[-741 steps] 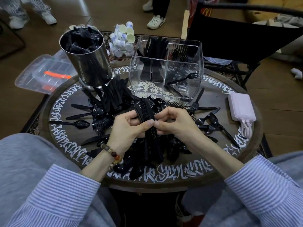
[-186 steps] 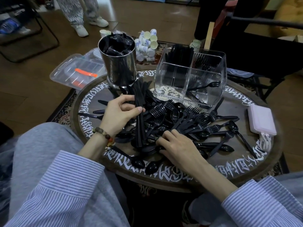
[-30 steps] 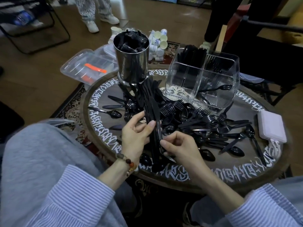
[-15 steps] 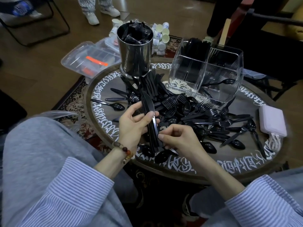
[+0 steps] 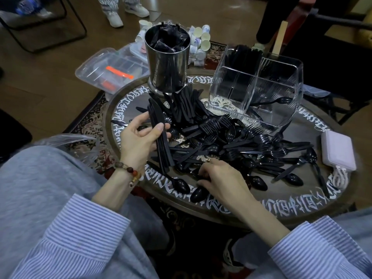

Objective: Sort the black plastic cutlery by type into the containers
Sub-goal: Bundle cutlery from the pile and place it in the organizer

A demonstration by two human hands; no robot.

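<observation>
Nearest the camera, striped sleeves and grey trousers, then the round table (image 5: 302,206) edge with white lettering.

Right hand (image 5: 223,180) rests low on the near edge of the cutlery pile (image 5: 241,146), fingers curled into it. Can't tell if it has actually pinched a piece, the fingertips are hidden among spoons.

Left hand (image 5: 141,141) is clamped on a knife bundle (image 5: 160,135), thumb across the front, fingers behind. The bundle stands tilted, blades up and away, handle ends down over the table.

Handling, my read: the pieces are light, thin, stiff plastic, glossy, so slick against each other. A stacked bundle will likely fan out or slip if held loosely. Best to grip mid-handle, squeeze flat across the stack and keep it aligned. Single pieces in the tangle: pinch by the handle end, since fork tines interlock and will drag neighbours along.

Mid table: loose forks, spoons and knives mixed, spread toward a white power bank (image 5: 338,150) at the right edge.

Far side: steel cup (image 5: 167,63) on the left, stuffed with black items. Clear divided box (image 5: 259,85) on the right, cutlery standing in its rear compartments, front ones mostly bare, one spoon (image 5: 273,101) seen through the box's front-right wall.

Beyond the table: a plastic bin (image 5: 108,67) and paper cups (image 5: 199,41) on the floor.
</observation>
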